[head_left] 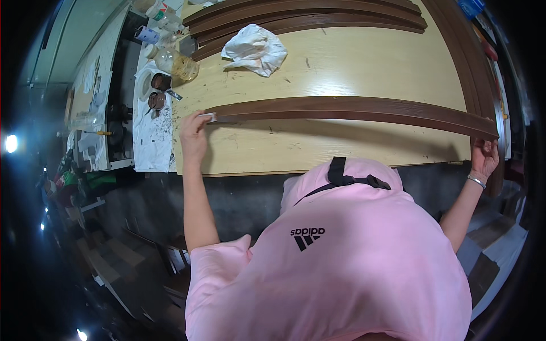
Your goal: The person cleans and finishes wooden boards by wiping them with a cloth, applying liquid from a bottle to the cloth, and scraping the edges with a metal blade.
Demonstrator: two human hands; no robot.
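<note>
A pale table [364, 65] is edged by stacked strips [318, 17] at twelve o'clock. Across it, a glossy, dark-brown moulding [341, 107] is stretched lengthwise, nine to three o'clock. A crumpled cloth [255, 50] is seen at eleven, a jar [173, 63] at ten. The right end is touched by the right hand [484, 159], finger closure indeterminable; by the left hand [193, 133], a white pad [211, 116] is pinched against the left end.

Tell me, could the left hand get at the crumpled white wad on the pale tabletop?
Probably yes: only tabletop shows between the left end of the nearest long dark-brown strip and the wad. The left hand seems occupied with a small white piece at that end, so it might need freeing first.
</note>
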